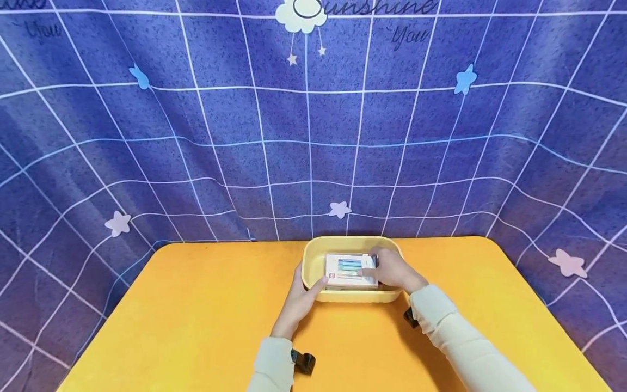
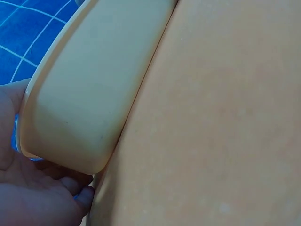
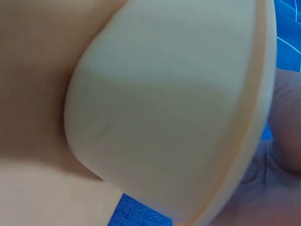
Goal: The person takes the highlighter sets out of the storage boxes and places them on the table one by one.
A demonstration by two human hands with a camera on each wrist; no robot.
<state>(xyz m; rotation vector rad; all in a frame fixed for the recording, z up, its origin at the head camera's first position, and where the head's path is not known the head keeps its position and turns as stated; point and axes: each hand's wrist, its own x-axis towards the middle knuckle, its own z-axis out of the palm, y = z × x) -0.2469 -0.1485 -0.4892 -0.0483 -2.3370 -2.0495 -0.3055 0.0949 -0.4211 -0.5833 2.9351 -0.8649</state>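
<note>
A pale yellow plastic basin [image 1: 360, 296] stands on the table near its far edge. Inside it lies a white flat box [image 1: 348, 267] with a window showing several blue-green and yellowish pen-like sticks. My left hand [image 1: 299, 298] grips the basin's left end, thumb over the rim and fingers curled at the outer side; in the left wrist view those fingers [image 2: 70, 183] reach under its end. My right hand [image 1: 393, 269] comes over the right rim and holds the box by its right end, thumb on top. In the right wrist view the basin's wall [image 3: 164, 108] hides most of that hand.
The yellow-orange table [image 1: 220, 321] extends to both sides of the basin. Behind it hangs a blue curtain [image 1: 274, 120] with white grid lines and stars, wrapping round both sides. A black wrist camera [image 1: 303, 362] sits at the left cuff.
</note>
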